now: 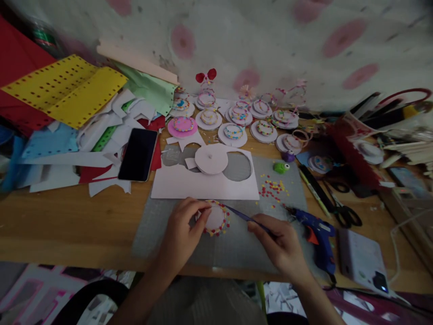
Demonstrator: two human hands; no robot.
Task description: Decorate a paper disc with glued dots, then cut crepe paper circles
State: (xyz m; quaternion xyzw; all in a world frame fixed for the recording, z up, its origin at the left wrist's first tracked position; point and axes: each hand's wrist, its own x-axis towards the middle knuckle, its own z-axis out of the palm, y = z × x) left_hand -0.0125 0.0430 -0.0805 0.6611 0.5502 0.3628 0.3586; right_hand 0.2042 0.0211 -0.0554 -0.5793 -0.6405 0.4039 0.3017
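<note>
My left hand pinches the left edge of a white paper disc whose rim is dotted with small red and yellow pieces. In my right hand is a pair of dark tweezers, held between thumb and fingers. The tweezers' tips reach the disc's upper right rim; whether they grip a piece is too small to tell. Both hands are over a grey cutting mat. Loose red and yellow bits lie on the mat to the right. Just beyond the disc is a white card sheet with round cut-outs.
A blue glue gun, scissors and a white power bank lie at the right. Several decorated paper discs stand along the back. A black phone rests by heaped paper scraps at the left.
</note>
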